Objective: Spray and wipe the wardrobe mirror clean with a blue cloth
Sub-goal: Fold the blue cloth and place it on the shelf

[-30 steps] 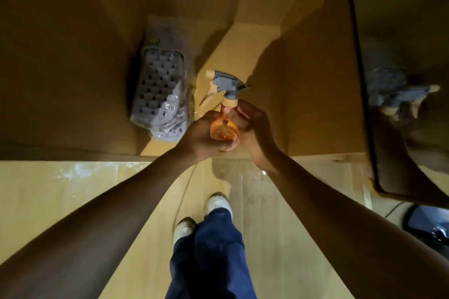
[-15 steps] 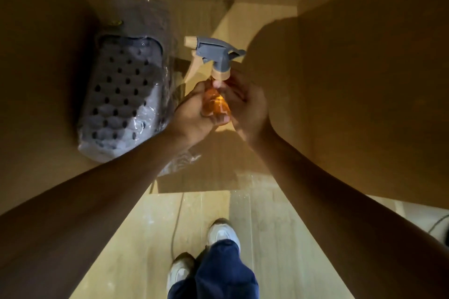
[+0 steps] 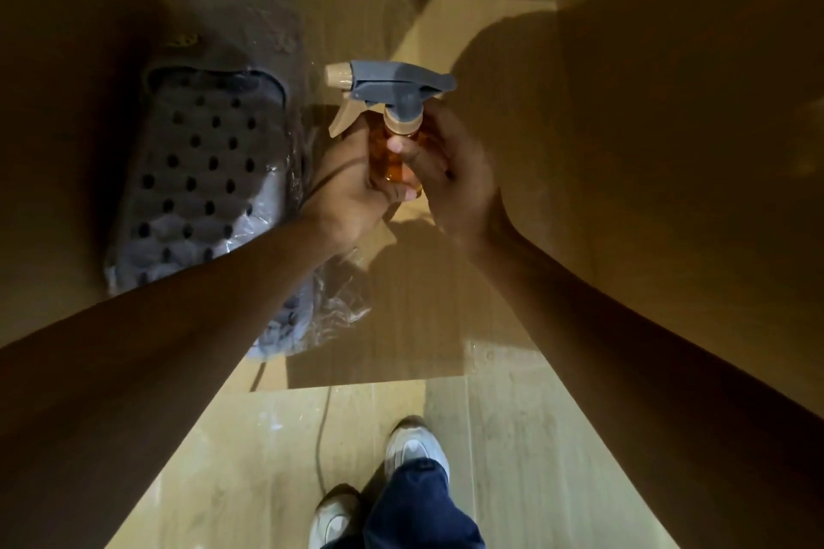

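An amber spray bottle (image 3: 394, 156) with a grey trigger head and beige nozzle stands upright low inside the open wardrobe. Both hands are wrapped round its body: my left hand (image 3: 350, 192) grips it from the left, my right hand (image 3: 446, 174) from the right, with its thumb across the front. The nozzle points left. No blue cloth and no mirror are in view.
A grey perforated mat in clear plastic wrap (image 3: 200, 174) lies on the wardrobe floor (image 3: 446, 316) to the left of the bottle. Brown wardrobe walls close in on both sides. My white shoes (image 3: 414, 450) stand on the pale wooden floor below, beside a thin cable (image 3: 323, 437).
The view has moved down and closer into the wardrobe, and the mirrored door at the right has left the frame. Both hands still hold the bottle, now lower inside the wardrobe.
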Action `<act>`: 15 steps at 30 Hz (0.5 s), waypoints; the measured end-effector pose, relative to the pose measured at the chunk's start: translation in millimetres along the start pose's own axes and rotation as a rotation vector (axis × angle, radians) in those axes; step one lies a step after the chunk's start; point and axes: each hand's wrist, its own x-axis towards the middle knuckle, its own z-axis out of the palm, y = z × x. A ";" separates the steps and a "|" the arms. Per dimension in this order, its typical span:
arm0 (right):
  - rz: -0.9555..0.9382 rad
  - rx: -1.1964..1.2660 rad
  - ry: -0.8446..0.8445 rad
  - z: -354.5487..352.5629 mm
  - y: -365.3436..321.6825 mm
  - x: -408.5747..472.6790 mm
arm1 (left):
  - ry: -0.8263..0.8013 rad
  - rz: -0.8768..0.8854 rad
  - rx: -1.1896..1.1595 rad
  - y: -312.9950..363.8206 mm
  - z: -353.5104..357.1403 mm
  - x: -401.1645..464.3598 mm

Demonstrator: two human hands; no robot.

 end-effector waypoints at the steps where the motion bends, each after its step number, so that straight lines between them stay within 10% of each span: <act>1: -0.006 -0.007 0.000 0.1 0.3 -0.1 | 0.003 -0.003 -0.048 -3.0 1.4 2.3; 15: 0.346 0.125 -0.053 -19.7 -29.9 -46.2 | 0.149 -0.191 -0.049 20.3 4.0 -44.9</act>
